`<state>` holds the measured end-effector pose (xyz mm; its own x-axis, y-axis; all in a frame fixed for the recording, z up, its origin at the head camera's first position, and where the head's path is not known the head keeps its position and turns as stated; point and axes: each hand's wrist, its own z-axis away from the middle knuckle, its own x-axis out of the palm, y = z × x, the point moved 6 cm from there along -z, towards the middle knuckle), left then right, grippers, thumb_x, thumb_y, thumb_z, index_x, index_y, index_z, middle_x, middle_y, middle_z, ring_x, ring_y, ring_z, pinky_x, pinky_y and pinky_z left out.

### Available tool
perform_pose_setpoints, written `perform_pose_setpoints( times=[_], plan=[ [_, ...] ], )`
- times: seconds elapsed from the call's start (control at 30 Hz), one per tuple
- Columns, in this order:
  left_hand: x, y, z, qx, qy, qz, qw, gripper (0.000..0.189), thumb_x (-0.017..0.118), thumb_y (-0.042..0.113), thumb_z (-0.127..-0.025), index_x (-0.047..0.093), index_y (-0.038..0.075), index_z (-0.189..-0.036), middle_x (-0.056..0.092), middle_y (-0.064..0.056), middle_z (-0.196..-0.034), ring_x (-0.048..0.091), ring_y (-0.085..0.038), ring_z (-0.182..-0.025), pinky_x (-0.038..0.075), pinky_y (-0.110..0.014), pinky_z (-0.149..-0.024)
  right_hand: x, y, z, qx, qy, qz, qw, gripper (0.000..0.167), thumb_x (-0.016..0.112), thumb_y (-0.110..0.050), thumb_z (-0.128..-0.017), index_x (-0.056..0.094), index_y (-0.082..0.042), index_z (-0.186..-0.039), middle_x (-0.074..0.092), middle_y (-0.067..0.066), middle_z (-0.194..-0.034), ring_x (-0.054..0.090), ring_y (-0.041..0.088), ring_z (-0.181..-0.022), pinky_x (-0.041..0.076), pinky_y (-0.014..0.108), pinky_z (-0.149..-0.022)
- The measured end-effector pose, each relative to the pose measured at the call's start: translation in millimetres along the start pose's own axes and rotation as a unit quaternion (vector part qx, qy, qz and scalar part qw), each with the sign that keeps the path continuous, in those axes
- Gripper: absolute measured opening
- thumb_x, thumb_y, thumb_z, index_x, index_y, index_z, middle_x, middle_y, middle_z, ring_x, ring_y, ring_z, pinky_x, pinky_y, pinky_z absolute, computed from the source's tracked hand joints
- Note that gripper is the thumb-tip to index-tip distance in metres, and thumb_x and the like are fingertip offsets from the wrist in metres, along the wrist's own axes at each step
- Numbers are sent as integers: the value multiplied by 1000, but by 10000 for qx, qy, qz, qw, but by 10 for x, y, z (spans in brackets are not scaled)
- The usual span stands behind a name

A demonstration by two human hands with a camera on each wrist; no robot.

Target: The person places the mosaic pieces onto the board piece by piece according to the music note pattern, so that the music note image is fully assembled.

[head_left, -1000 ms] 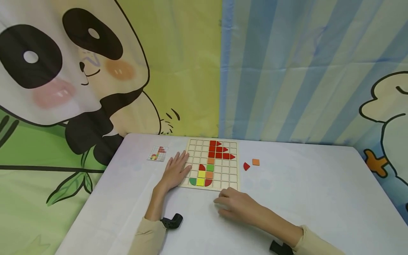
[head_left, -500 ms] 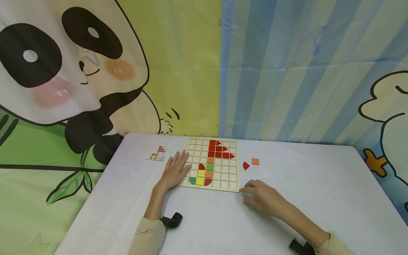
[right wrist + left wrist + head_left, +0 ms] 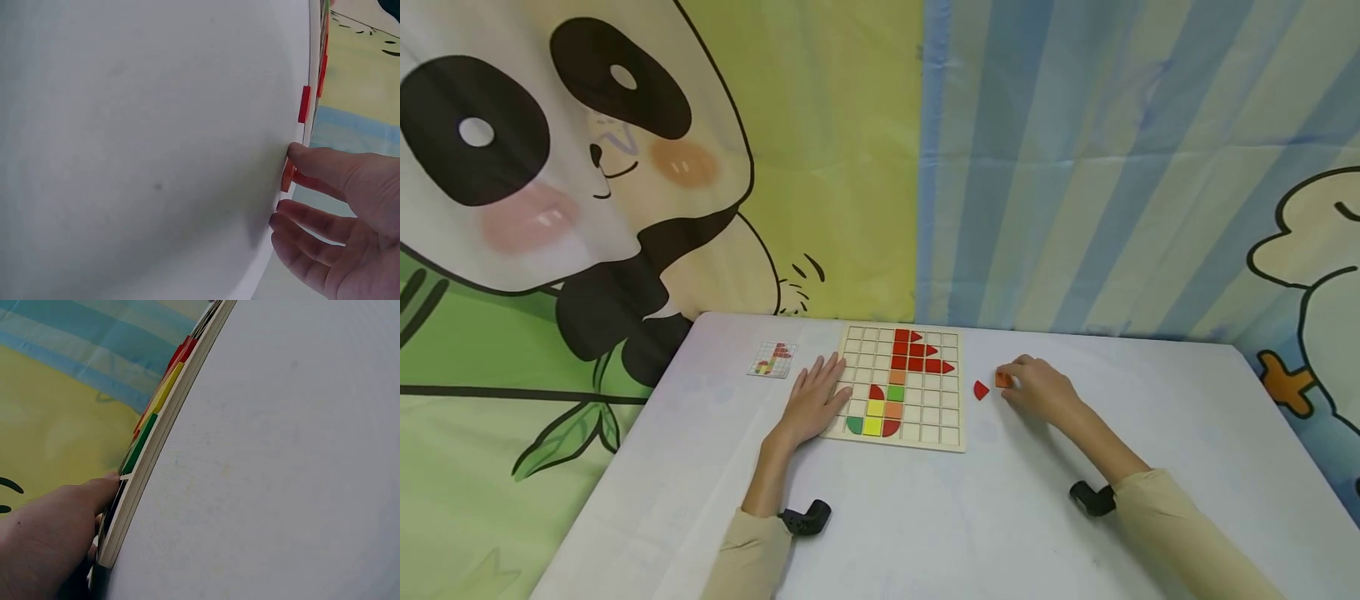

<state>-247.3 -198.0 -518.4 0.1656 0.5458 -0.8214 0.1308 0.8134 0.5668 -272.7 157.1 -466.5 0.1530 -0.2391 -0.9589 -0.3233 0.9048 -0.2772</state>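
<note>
My left hand (image 3: 808, 404) lies with straight fingers over the left edge of a wooden grid board (image 3: 931, 418). The left wrist view shows its thumb touching the board's side (image 3: 164, 440) near a green piece (image 3: 140, 444). Past the board's right edge, my right hand (image 3: 1039, 390) pinches an orange square tile (image 3: 1002, 381), which looks tilted. In the right wrist view, thumb and index finger are at the tile (image 3: 287, 177), while the other fingers are spread. Close to it on the table is a red quarter-circle piece (image 3: 981, 390), touched by neither hand.
On the board are red squares (image 3: 898, 363), red pointed pieces, and orange, green and yellow tiles (image 3: 872, 426). A small pattern card (image 3: 772, 360) lies left of the board on the white table (image 3: 925, 533). Behind the table hangs a printed curtain (image 3: 1075, 167).
My right hand has moved from the board's front edge to the right and away from me, and now pinches the orange square tile. The left hand has stayed in place.
</note>
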Motion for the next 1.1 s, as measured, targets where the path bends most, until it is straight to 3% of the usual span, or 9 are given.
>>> perform_pose_setpoints(
  times=[0.2,0.43,0.67,0.8,0.93,1.1],
  plan=[
    [3,9,-1,0,38,-25,10000,67,48,40,-109,26,11,-165,16,-8,-174,4,-32,-163,-1,-56,-130,4,33,-49,-163,190,24,9997,25,80,-11,-90,78,-1,-112,69,18,-107,65,31,-92,61,45,-76],
    [9,3,10,-2,-34,-18,10000,66,46,41,-109,25,12,-165,15,-7,-175,3,-31,-163,-1,-55,-131,13,47,-43,-212,258,-29,9994,23,80,-10,-90,78,-2,-112,68,17,-106,64,30,-91,61,45,-77],
    [4,-1,6,40,-36,-43,10000,66,46,40,-110,25,11,-165,15,-8,-174,3,-32,-163,-1,-56,-130,13,43,-75,-550,463,36,9974,20,77,-5,-91,75,3,-109,67,15,-99,63,28,-86,60,44,-80],
    [6,0,7,38,-42,-52,10000,66,46,40,-110,25,11,-165,14,-8,-175,3,-32,-163,-1,-56,-130,21,9,-107,-440,390,-254,9979,20,74,-9,-95,74,4,-109,66,15,-97,61,25,-84,59,42,-78],
    [9,-2,4,32,-28,-44,10000,67,46,40,-109,24,12,-165,15,-8,-175,3,-32,-163,-1,-56,-130,-35,-272,-95,-638,555,-740,9937,18,75,-12,-95,75,1,-107,68,12,-96,65,25,-85,59,39,-75],
    [-5,5,13,-25,-60,-67,10000,67,46,42,-109,25,13,-165,14,-7,-175,3,-30,-163,-1,-54,-131,-54,-989,-51,-1671,629,-956,9793,15,77,-13,-94,77,-3,-105,73,9,-97,70,24,-87,60,31,-73]
  ],
)
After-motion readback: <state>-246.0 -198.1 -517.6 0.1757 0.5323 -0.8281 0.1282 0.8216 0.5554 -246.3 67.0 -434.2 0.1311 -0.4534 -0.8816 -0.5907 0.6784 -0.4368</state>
